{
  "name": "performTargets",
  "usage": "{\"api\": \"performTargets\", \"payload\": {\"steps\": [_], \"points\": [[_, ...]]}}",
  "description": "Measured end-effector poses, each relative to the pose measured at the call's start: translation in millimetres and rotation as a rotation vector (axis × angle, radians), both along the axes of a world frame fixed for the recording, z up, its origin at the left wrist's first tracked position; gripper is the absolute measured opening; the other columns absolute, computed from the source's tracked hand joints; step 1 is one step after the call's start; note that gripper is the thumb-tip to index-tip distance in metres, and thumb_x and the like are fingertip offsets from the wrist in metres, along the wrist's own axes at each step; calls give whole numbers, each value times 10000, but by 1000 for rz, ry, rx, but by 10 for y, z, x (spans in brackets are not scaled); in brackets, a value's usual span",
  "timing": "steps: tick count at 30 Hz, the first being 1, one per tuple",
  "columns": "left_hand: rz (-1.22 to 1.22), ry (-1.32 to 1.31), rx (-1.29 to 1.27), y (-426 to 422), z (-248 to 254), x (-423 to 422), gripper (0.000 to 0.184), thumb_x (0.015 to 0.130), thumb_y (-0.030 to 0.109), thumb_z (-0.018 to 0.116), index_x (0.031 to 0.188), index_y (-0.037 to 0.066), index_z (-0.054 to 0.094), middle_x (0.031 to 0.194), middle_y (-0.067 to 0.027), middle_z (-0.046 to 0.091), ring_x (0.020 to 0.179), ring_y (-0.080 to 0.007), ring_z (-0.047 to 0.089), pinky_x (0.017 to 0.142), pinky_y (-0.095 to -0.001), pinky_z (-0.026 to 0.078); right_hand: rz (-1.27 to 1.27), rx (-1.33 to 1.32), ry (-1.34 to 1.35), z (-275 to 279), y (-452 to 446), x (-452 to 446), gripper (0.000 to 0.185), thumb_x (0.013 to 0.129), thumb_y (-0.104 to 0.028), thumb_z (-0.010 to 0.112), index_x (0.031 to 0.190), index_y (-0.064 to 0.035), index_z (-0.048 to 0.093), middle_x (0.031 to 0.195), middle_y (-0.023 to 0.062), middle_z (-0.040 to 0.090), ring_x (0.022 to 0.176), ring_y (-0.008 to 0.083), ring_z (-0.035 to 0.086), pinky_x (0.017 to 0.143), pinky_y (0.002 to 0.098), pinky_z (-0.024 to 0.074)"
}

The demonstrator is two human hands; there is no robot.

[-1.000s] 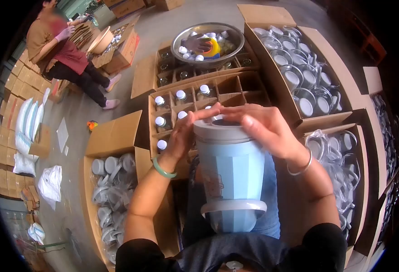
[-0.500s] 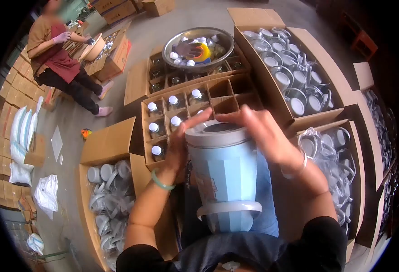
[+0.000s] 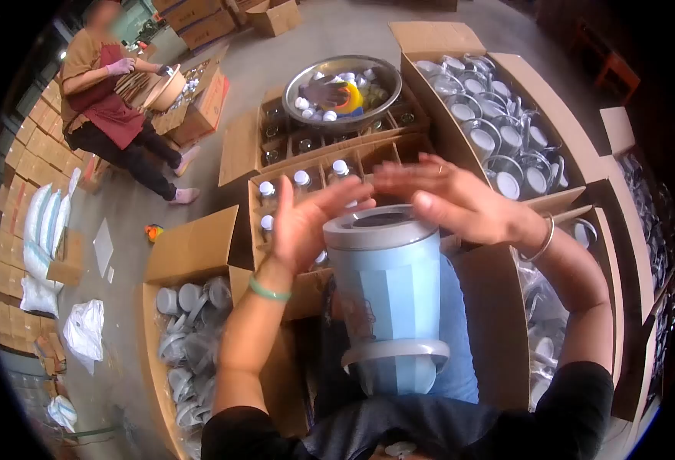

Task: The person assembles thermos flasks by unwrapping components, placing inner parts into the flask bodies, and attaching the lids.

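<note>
Workshop floor: In the head view, which is the only one, a grey concrete floor (image 3: pixel 142 253) lies under many open cardboard boxes.
Far left: A person in a brown top and a dark red apron (image 3: pixel 119 119) stands well apart, with gloved hands near a beige plastic tub (image 3: pixel 166 90).
Boxes around: Clear bottles with white caps (image 3: pixel 302 179) stand in a divided box beyond the hands; behind them rests a round shiny metal basin (image 3: pixel 391 75). Grey round plastic pieces (image 3: pixel 482 139) fill a long box at the right, and other grey pieces in clear film (image 3: pixel 188 330) lie in a box at the left.
Blue bucket: A light blue faceted plastic bucket with a grey rim (image 3: pixel 387 295) is between the legs in blue jeans (image 3: pixel 459 345), just before the torso. Its long axis runs outward from the torso, with the wide rim at the far end, toward the fingers. A curved grey handle (image 3: pixel 395 351) crosses its narrow end.
Left hand: The left hand (image 3: pixel 314 218) is spread, just beside the rim, and grips nothing that I can see.
Right hand: The right hand (image 3: pixel 456 198) is flat, with fingers extended and holding nothing visible. It seems the nearer one, its thumb over the rim edge; whether it touches, I cannot tell.
</note>
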State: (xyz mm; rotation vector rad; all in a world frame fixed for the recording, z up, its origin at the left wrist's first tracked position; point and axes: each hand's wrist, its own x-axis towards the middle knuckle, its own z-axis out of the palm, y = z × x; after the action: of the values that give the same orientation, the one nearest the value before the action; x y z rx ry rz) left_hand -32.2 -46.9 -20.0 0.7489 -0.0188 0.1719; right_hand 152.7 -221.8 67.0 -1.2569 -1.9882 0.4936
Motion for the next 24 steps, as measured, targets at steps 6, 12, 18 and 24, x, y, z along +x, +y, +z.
{"api": "performTargets", "payload": {"steps": [6, 12, 18, 24], "points": [[30, -160, 706, -164, 211, 295, 660, 1057, 489, 287, 1424, -48, 395, 1469, -237, 439, 1380, -329, 420, 1153, -449, 341, -61, 344, -211, 129, 59, -503, 582, 1009, -473, 428, 1331, -1, 540, 1262, 237, 613, 1206, 378, 580, 1079, 520, 390], [-185, 154, 62, -327, -65, 391, 753, 1008, 582, 358, 1454, -24, 392, 1483, -170, 440, 1382, -273, 413, 1163, -403, 304, -60, 42, -110, 53, 15, -451, 592, 1045, -454, 340, 1370, 17, 496, 1204, 260, 634, 1133, 406, 611, 987, 455, 481], [-184, 129, -41, 71, 45, 38, 678, 1042, 547, 288, 1451, 21, 414, 1424, -148, 504, 1347, -276, 462, 1129, -390, 379, 54, -80, -73, -20, 51, 217, 669, 1061, -463, 230, 1390, 68, 466, 1422, 282, 475, 1405, 402, 362, 1160, 497, 304], [-106, -20, 305, -39, -494, 282, 616, 1030, 543, 306, 1514, 164, 349, 1536, -180, 369, 1421, -259, 369, 1179, -426, 264, 8, -64, -167, 205, 103, -622, 620, 1036, -364, 434, 1432, 107, 358, 1262, 302, 578, 1227, 408, 546, 1101, 479, 361]]}}
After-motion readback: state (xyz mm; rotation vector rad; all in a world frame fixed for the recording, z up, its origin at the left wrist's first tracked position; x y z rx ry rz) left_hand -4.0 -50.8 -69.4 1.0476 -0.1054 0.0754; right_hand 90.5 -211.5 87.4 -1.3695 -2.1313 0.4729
